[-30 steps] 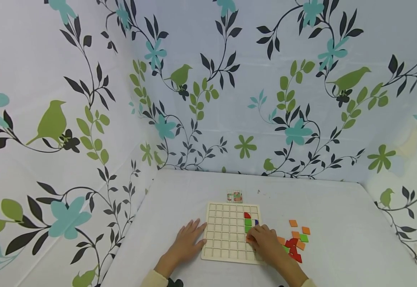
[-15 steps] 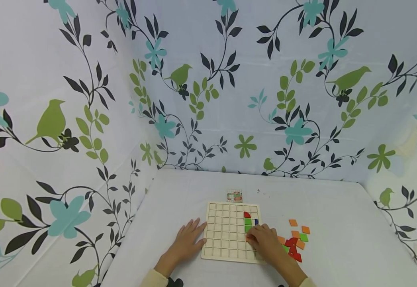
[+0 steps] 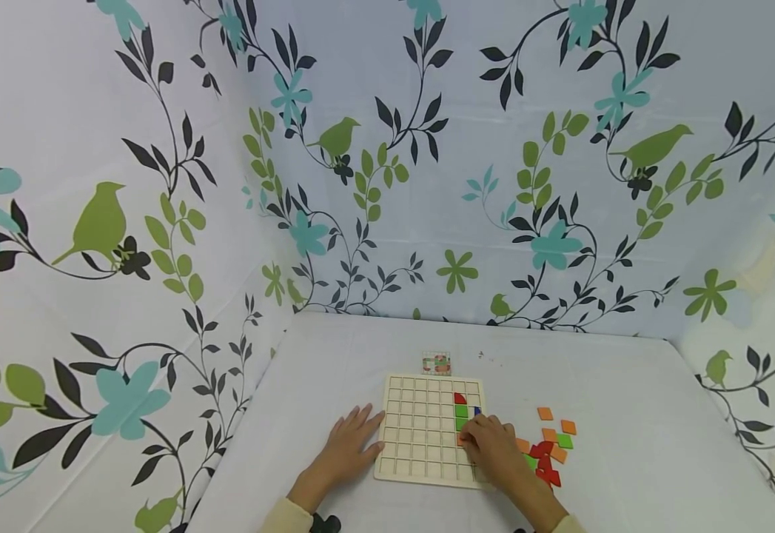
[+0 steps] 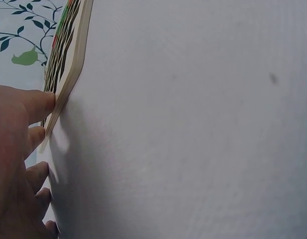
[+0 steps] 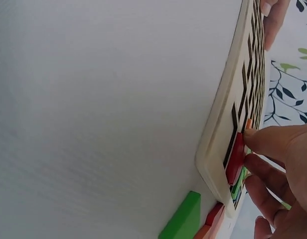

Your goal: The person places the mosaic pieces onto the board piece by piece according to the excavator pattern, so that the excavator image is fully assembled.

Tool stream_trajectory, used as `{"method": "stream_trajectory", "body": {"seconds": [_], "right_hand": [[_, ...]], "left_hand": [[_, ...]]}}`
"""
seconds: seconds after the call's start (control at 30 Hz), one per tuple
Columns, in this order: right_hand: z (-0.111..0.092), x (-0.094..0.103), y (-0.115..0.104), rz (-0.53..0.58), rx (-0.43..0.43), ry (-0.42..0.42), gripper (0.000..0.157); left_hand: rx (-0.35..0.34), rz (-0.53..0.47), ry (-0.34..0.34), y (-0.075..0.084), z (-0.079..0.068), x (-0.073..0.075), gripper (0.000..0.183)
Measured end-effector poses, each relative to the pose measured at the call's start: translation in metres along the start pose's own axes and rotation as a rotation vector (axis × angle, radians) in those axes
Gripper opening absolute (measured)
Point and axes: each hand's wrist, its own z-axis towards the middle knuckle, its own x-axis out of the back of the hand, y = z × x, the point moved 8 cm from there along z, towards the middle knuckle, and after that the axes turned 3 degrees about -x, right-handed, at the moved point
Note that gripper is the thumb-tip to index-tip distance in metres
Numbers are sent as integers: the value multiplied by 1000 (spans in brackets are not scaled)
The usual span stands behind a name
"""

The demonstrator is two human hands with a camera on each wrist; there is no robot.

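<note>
A pale wooden grid board (image 3: 417, 429) lies on the white table. My left hand (image 3: 349, 446) rests at its left edge, fingers spread and fairly straight, the tips touching the rim. On the board's right side, my right hand (image 3: 494, 450) pinches a small orange tile (image 3: 460, 440) at a cell, its fingers partly covering it. Above that tile in the same column are green tiles (image 3: 461, 418) and a red quarter-round piece (image 3: 460, 398). A blue piece (image 3: 477, 411) shows beside them. In the right wrist view, a red piece (image 5: 235, 162) sits on the board near my thumb.
Loose orange tiles (image 3: 545, 414), green tiles (image 3: 564, 441) and red pieces (image 3: 543, 450) lie in a pile right of the board. A small patterned card (image 3: 437, 363) lies beyond its far edge. Patterned cloth (image 3: 387, 185) hangs behind the table.
My right fingers shift only slightly at the orange tile. The left hand and the board stay where they were. The head view tilts a little.
</note>
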Motion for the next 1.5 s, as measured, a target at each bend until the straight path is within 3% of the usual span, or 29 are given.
{"method": "stream_trajectory", "body": {"seconds": [0.2,0.47,0.67,0.9,1.17,1.5], "right_hand": [[1,2,11,4,-39,-17,14],[-3,22,56,-36,-222,-81,25],[-9,25,76,-44,-268,-132,22],[-4,21,80,3,-292,-92,30],[10,17,75,52,-286,-55,18],[13,8,88,149,-318,-57,29]], "left_hand": [[2,-9,-3,3,-1,0,60],[11,-12,-2,7,-2,5,60],[4,-1,12,8,-3,6,59],[17,-8,1,5,-2,3,60],[18,8,-5,2,0,1,60],[9,-2,-3,0,1,1,60]]}}
